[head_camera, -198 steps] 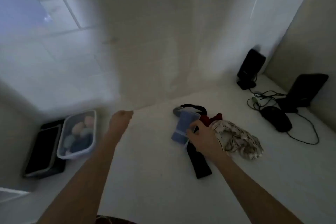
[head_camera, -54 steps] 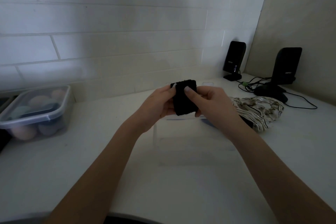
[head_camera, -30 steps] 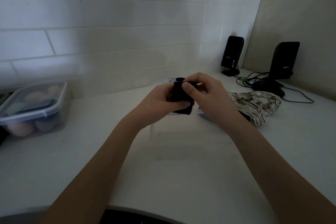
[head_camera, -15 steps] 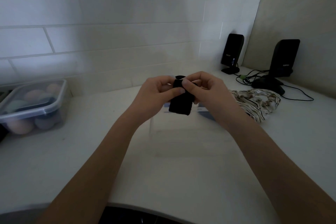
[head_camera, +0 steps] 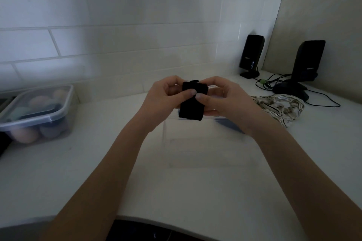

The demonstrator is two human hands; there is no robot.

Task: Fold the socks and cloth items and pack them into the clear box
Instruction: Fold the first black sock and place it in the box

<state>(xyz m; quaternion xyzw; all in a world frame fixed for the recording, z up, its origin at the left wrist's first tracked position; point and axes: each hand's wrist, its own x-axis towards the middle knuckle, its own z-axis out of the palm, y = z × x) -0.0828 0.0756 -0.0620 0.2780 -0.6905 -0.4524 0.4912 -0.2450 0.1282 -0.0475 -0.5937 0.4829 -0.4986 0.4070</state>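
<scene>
A folded black sock (head_camera: 192,107) hangs in the air above the white counter. My left hand (head_camera: 164,100) pinches it from the left and my right hand (head_camera: 225,101) pinches it from the right, thumbs meeting on its front. Directly below stands the clear box (head_camera: 207,143), open-topped, faint against the counter. Something blue (head_camera: 229,125) shows beside my right wrist at the box's right side. A cream patterned cloth (head_camera: 280,107) lies crumpled to the right.
A lidded plastic tub (head_camera: 39,111) with rounded pastel items sits at the left by the tiled wall. Two black speakers (head_camera: 251,55) (head_camera: 309,60), a dark mouse (head_camera: 290,92) and cables occupy the right rear corner. The counter's front edge curves near me.
Over the last second both hands kept working the black sock above the box; it now hangs longer and flatter between my thumbs. Much earlier, my right hand held a blue item on the counter.
</scene>
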